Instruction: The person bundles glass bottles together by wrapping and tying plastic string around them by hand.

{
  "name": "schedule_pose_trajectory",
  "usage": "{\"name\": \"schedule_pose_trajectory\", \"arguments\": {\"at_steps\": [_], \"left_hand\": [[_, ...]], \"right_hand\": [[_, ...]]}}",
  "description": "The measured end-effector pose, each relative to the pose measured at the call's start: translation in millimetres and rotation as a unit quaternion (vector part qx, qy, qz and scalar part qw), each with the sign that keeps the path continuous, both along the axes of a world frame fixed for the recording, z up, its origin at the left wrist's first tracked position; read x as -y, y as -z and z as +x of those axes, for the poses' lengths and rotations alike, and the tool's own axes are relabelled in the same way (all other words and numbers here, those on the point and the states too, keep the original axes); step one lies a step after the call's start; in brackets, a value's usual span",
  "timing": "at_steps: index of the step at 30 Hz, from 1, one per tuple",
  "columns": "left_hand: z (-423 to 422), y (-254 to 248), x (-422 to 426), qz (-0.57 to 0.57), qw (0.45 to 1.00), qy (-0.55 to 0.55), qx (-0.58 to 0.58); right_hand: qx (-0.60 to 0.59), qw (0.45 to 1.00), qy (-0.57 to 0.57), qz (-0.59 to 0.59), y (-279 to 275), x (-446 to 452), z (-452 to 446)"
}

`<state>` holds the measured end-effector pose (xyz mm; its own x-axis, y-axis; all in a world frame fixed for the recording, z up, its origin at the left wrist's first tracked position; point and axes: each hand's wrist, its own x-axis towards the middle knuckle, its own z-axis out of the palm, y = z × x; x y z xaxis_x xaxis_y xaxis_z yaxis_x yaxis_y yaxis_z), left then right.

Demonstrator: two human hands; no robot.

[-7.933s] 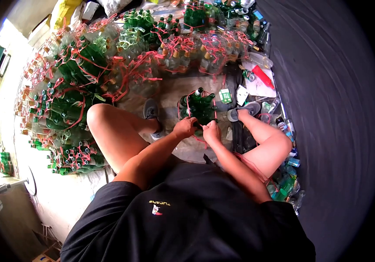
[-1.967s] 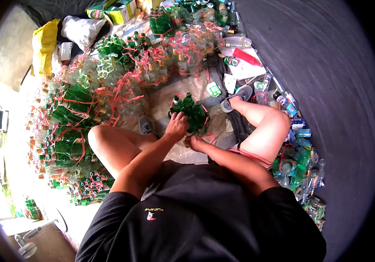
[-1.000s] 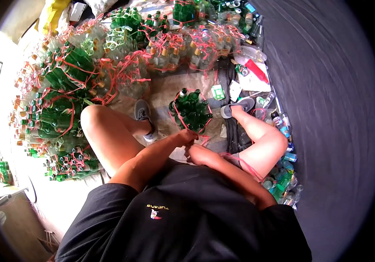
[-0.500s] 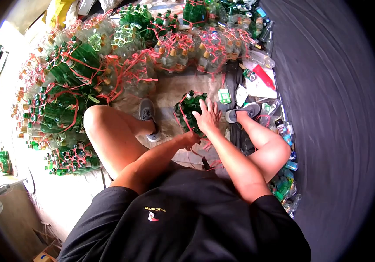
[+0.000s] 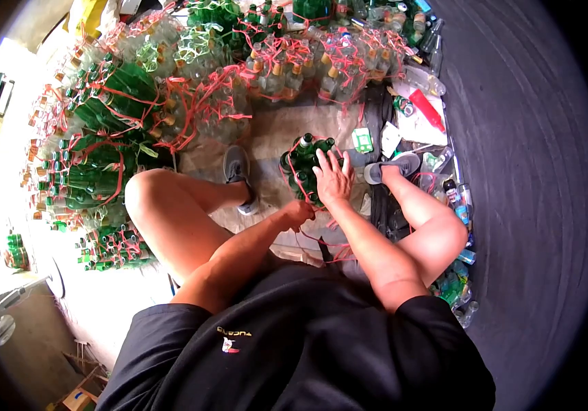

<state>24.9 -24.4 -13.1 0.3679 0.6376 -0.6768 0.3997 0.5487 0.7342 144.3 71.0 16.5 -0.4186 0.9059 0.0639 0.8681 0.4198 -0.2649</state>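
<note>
A small cluster of green glass bottles (image 5: pixel 301 164) stands upright on the floor between my feet. Red plastic twine (image 5: pixel 291 179) runs over and around these bottles. My left hand (image 5: pixel 299 214) is closed on the twine at the near side of the cluster, and a loose length of it trails toward my lap. Spread fingers of my right hand (image 5: pixel 335 179) rest against the right side of the bottles. The palm side and some of the bottles are hidden beneath that hand.
Tied bundles of clear bottles (image 5: pixel 273 77) and green bottles (image 5: pixel 129 85) curve around the left and far sides. At right lie a red object (image 5: pixel 427 109) on white sheeting, a green-and-white packet (image 5: pixel 362 140), and loose bottles (image 5: pixel 455 281) beside dark cloth (image 5: pixel 533 205).
The view has shifted a little, so the surroundings sit slightly differently in frame. Both hands stay at the bottle cluster, the left still on the twine and the right still spread.
</note>
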Motion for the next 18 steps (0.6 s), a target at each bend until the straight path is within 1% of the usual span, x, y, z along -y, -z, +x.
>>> {"name": "schedule_pose_trajectory", "arguments": {"at_steps": [1, 2, 4, 5, 6, 7, 8, 10, 11, 14, 15, 16, 18], "left_hand": [[-0.2, 6.4, 1.4, -0.040, 0.998, -0.043, 0.027], [-0.5, -0.1, 0.6, -0.039, 0.998, -0.043, 0.027], [-1.9, -13.5, 0.7, -0.075, 0.992, -0.096, -0.010], [-4.2, -8.6, -1.7, -0.072, 0.993, -0.094, -0.021], [-5.6, 7.3, -6.3, -0.060, 0.995, -0.079, -0.034], [-6.9, 33.9, -13.2, -0.034, 0.997, -0.049, -0.050], [-10.8, 44.4, -19.1, -0.021, 0.997, -0.032, -0.061], [-14.8, 18.5, -20.0, -0.047, 0.997, -0.023, -0.060], [-14.1, 18.6, -13.7, -0.022, 0.999, -0.023, -0.031], [-14.9, 8.6, -17.7, -0.016, 0.997, -0.045, -0.065], [-18.1, 14.8, -22.2, 0.001, 0.998, -0.008, -0.064], [-19.7, 17.7, -23.6, 0.006, 0.998, -0.007, -0.064], [-21.0, 19.1, -20.8, 0.061, 0.994, 0.022, -0.083]], "right_hand": [[0.000, 1.000, -0.002, 0.002, -1.0, -0.4, -0.5], [0.001, 1.000, -0.004, 0.004, -0.9, -1.5, -0.5], [-0.001, 1.000, -0.007, 0.012, -0.4, -0.7, -1.0], [-0.002, 1.000, -0.005, 0.017, -0.8, -0.4, -1.0], [-0.003, 1.000, -0.005, 0.023, -1.5, -1.0, -1.4], [-0.004, 1.000, -0.005, 0.023, -2.1, -1.3, -1.3], [-0.009, 1.000, -0.005, 0.026, -1.8, -2.8, -1.6], [-0.022, 0.999, -0.011, 0.039, 3.8, -3.2, 1.0], [-0.021, 0.999, -0.009, 0.031, 6.3, -0.7, 3.2], [-0.027, 0.999, -0.007, 0.020, 2.3, -3.8, -0.4], [-0.026, 1.000, -0.003, 0.008, 0.4, -4.0, 0.5], [-0.026, 1.000, 0.001, 0.000, -0.3, -3.5, 0.9], [-0.027, 1.000, 0.002, -0.003, 0.8, -3.5, 1.6]]}}
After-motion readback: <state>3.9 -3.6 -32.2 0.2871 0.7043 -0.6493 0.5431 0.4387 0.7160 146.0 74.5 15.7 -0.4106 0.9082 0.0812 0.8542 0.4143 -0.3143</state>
